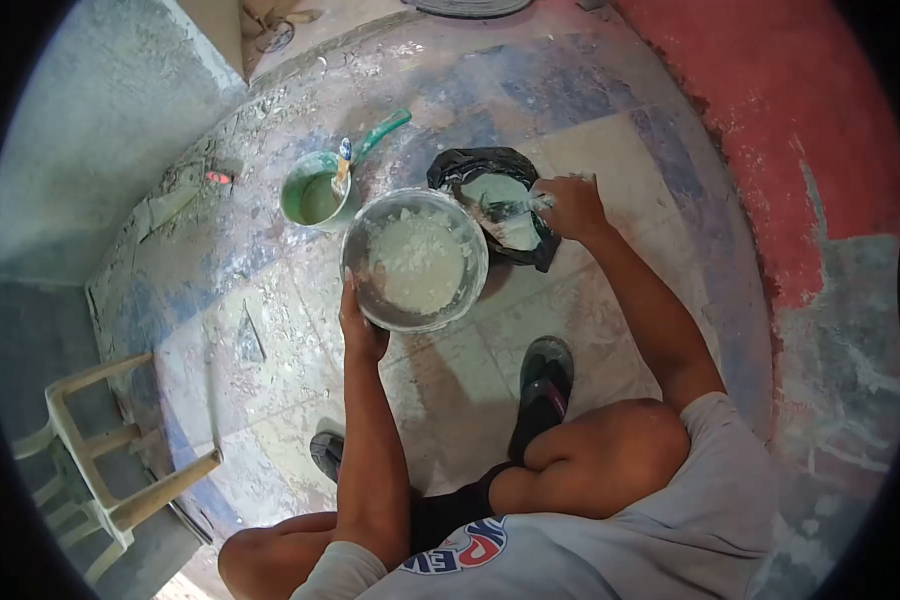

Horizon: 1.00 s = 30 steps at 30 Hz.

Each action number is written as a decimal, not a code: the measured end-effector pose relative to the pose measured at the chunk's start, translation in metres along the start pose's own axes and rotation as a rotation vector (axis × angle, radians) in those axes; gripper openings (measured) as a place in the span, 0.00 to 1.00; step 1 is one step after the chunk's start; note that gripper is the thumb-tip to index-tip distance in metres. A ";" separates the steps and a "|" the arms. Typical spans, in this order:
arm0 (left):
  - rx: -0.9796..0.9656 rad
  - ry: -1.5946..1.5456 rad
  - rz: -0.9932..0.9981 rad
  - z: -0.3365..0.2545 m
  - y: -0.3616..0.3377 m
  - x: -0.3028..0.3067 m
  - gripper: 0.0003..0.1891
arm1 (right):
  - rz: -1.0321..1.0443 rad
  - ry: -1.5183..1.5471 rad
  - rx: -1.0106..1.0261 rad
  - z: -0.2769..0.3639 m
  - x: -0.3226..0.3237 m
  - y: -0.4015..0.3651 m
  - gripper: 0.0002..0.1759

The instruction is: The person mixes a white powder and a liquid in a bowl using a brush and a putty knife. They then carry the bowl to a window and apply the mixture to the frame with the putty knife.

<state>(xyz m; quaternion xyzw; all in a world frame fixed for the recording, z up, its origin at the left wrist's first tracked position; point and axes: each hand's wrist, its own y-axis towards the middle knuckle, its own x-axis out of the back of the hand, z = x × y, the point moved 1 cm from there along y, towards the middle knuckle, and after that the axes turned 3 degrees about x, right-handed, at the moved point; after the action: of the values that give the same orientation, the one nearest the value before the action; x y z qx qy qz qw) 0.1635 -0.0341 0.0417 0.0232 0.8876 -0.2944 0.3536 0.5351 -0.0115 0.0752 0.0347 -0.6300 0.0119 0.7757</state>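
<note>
My left hand [365, 328] grips the lower left rim of a round metal bowl [353, 292], with the thumb along its side. White powder [420, 262] lies heaped inside the bowl. To the right of it, a black plastic bag [482, 160] stands open on the floor, with pale powder [494, 190] in it. My right hand [573, 207] is closed at the bag's right side, around a whitish, powder-coated thing whose kind I cannot make out; it reaches into the bag.
Behind the bowl stands a green dipper [292, 200] with liquid and a paintbrush [343, 165] in it. A plastic chair [90, 440] lies at the left. A red object [218, 177] rests on the stained tile floor [300, 330]. Walls rise on both sides.
</note>
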 end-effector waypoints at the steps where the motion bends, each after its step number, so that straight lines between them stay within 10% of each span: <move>1: -0.007 -0.007 0.009 0.000 0.001 0.001 0.31 | -0.006 0.006 -0.006 -0.001 0.000 -0.001 0.13; 17: -0.028 0.043 0.064 0.002 0.000 -0.003 0.29 | -0.025 0.256 -0.074 -0.053 -0.009 -0.003 0.21; 30: 0.033 0.053 0.016 0.003 -0.003 -0.012 0.33 | 0.154 0.649 0.069 0.055 0.084 0.023 0.16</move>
<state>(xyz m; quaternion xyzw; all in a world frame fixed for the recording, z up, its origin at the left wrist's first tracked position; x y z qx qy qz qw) 0.1736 -0.0362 0.0490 0.0438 0.8914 -0.3054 0.3320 0.4976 0.0051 0.1694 0.0076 -0.3503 0.1024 0.9310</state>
